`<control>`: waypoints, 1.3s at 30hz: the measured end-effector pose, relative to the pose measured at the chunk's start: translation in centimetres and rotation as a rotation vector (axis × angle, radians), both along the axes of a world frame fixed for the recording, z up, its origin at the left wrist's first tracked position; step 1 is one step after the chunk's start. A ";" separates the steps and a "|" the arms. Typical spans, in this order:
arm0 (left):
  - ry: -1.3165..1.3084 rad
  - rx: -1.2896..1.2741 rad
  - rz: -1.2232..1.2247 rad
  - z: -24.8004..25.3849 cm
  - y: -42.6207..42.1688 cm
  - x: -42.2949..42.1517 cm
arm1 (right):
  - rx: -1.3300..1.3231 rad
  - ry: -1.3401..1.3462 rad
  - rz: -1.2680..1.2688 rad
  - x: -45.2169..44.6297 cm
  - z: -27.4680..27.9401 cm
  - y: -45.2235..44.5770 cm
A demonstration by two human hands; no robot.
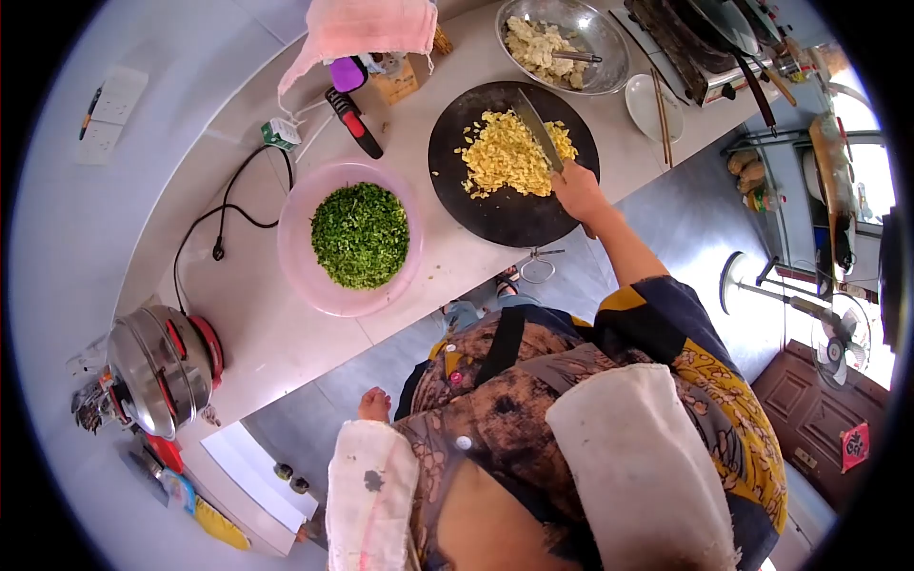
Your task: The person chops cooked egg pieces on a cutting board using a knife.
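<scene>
My right hand is closed around the handle of a kitchen knife. The blade lies over chopped yellow egg on a round dark cutting board. Down by my body, away from the counter, my left hand shows only in part, with its fingers curled together and nothing visible in them. To the left of the board stands a pink basin filled with finely chopped greens. Beyond the board, a metal bowl contains a pale, lumpy food and a utensil with a metal handle.
A small white dish with chopsticks sits right of the board, near a stove. A black-and-red handled tool lies behind the basin. A power cord and a steel pot occupy the counter's left. A fan stands behind me.
</scene>
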State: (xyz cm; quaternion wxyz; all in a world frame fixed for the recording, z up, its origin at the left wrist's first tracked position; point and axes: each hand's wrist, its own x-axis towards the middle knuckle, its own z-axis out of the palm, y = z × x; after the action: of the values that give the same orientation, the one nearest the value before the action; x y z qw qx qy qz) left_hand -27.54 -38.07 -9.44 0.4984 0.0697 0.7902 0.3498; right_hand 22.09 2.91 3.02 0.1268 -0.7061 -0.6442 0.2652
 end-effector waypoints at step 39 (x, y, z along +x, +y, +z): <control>0.023 -0.068 -0.053 1.2 2.6 -3.4 | -0.008 0.045 0.043 -6.9 -2.1 -0.2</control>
State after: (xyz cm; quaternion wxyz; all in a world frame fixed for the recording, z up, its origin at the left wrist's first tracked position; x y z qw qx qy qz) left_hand -30.99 -35.50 -8.21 0.5005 0.0776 0.8052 0.3084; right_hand 15.17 2.70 0.88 0.1327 -0.6864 -0.6552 0.2862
